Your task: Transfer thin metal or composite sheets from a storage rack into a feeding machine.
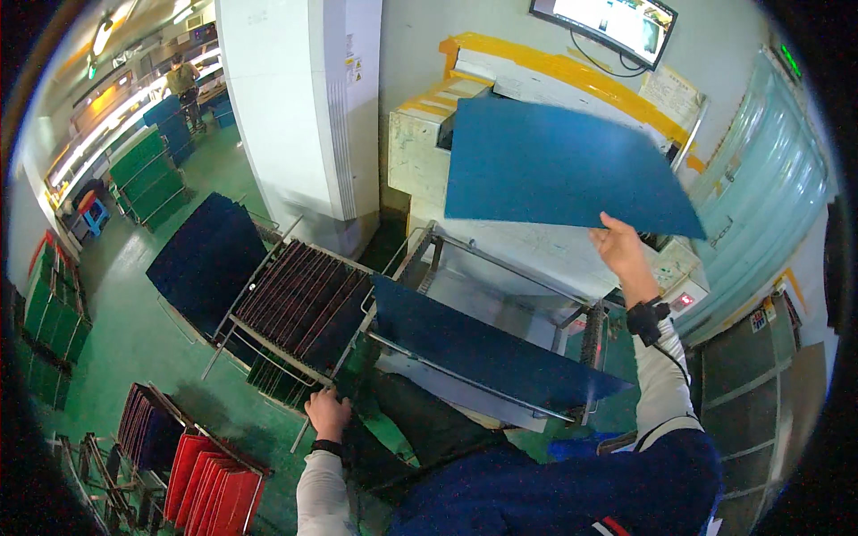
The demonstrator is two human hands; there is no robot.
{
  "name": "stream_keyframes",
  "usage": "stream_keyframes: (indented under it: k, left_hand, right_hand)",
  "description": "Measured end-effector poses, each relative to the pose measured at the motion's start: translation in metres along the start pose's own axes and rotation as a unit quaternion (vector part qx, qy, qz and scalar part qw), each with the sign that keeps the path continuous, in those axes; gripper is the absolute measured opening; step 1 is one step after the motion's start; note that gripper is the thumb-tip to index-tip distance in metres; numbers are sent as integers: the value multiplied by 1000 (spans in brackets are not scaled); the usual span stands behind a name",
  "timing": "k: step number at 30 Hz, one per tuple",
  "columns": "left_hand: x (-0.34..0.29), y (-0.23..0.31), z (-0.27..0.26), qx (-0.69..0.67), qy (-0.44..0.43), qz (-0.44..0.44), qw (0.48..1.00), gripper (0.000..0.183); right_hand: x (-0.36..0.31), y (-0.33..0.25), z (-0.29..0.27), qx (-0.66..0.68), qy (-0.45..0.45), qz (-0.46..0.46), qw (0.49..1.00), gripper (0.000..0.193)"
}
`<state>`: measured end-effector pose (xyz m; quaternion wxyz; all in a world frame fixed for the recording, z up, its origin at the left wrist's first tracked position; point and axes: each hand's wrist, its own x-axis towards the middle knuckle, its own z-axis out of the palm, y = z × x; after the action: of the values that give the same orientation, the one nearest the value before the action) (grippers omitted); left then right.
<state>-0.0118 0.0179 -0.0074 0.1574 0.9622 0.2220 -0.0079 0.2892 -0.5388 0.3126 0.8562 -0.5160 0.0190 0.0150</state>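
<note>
My right hand (617, 248) is closed on the lower edge of a large flat blue panel (563, 165), thumb on its near face. The panel is raised and tilted in front of a white machine (418, 147). At the near corner of a slotted metal rack (299, 290), my left hand (328, 414) is closed on the frame. Several thin dark panels stand upright in that rack's slots. A second blue panel (483, 344) leans on edge in a rail frame (474, 380) just before my body.
Dark blue panels (206, 268) stand left of the rack. Red panels (214, 482) sit in a lower-left rack. A white column (286, 107) rises behind the rack. A translucent strip curtain (760, 196) hangs at right, below a wall screen (617, 27). Another person (183, 85) stands far left.
</note>
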Motion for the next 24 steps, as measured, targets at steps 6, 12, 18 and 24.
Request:
stream_keyframes:
  k: [6, 12, 18, 24]
  left_hand:
    - [-1, 0, -1, -11, 6, 4, 1000, 38]
    - [0, 2, 1, 11, 17, 7, 1000, 34]
    - [2, 9, -5, 27, 7, 4, 1000, 31]
    - [3, 4, 0, 25, 16, 2, 1000, 31]
  right_hand:
    - [19, 79, -10, 107, 90, 61, 988, 22]
    - [28, 97, -9, 137, 79, 62, 985, 29]
    - [47, 102, -8, 141, 108, 38, 983, 31]
    - [61, 100, -2, 150, 105, 38, 982, 28]
